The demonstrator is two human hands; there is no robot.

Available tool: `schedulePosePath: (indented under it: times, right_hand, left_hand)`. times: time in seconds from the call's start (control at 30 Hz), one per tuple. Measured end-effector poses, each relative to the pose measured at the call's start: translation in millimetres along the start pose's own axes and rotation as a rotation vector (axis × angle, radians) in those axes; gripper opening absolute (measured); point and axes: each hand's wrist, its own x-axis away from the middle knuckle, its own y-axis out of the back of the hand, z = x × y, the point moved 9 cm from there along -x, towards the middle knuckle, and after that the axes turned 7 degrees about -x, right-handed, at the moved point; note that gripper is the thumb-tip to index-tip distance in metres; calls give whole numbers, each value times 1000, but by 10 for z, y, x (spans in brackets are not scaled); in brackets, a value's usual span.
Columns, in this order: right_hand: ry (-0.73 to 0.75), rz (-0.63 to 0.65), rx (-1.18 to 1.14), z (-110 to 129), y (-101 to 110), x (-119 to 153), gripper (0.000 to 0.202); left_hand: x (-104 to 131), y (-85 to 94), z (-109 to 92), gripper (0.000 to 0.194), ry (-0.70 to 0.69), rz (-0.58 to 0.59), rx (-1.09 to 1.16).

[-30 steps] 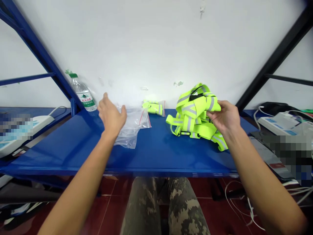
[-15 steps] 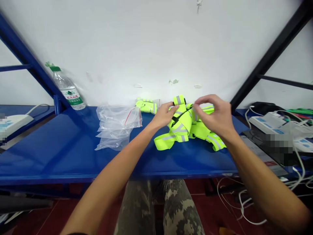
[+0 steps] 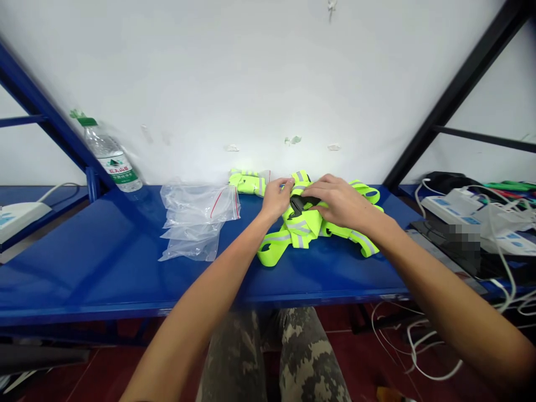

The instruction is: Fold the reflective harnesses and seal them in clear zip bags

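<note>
A neon yellow reflective harness (image 3: 302,226) with grey stripes and a black patch lies bunched on the blue table. My left hand (image 3: 277,198) pinches its upper left part between thumb and fingers. On its upper right side, my right hand (image 3: 337,201) has its fingers curled over the straps beside the black patch, gripping them. Loose straps spread out to the lower left and to the right. Behind my left hand, a bagged neon yellow bundle (image 3: 247,182) rests by the wall. Clear zip bags (image 3: 196,209) lie overlapped to the left.
A plastic water bottle (image 3: 115,159) leans at the back left near the blue frame. At the right stand white power strips (image 3: 454,209) with cables and a dark flat device (image 3: 446,243). The table's front edge (image 3: 201,310) runs above my knees.
My right hand has come down and left onto the harness from its raised pinch. The black patch shows more now, and a strap loop at the right has come into sight.
</note>
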Motion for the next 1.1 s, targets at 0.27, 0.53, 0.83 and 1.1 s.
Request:
schedulePosePath:
  times: [0.27,0.53,0.83,1.1]
  right_hand:
    - [44,71,-68,-21,-76,-126,35]
    - [8,198,219,25,-192,-126,21]
    - [-36,164,276,-154,-89,-82,16]
    - [-358,-144,-43,-882,398,90,23]
  left_hand:
    - [111,104,-189,41,-46,-23,-4]
    - [158,78,-93,39,-6,-10,-22]
    - [340,-36,-413,38,-199,63,-105]
    - [214,246,-249,31,-42,-112,-209]
